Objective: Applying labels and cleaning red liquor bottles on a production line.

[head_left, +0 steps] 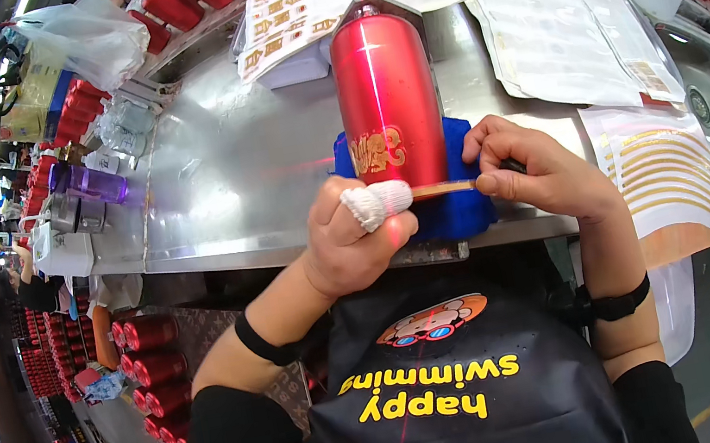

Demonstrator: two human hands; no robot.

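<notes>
Head view: the red bottle [386, 90] lies on a blue cloth [456, 209] to stay steady; the left hand [355, 235] and the right hand [534, 168] both pinch a thin strip [443, 189] closed at its base.

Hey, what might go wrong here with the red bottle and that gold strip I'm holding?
1. The gold strip is stretched between left hand and right hand right by the bottle; it may go on crooked beside the gold decal.
2. The bottle lies on a blue cloth at the table edge; it might roll off.
</notes>
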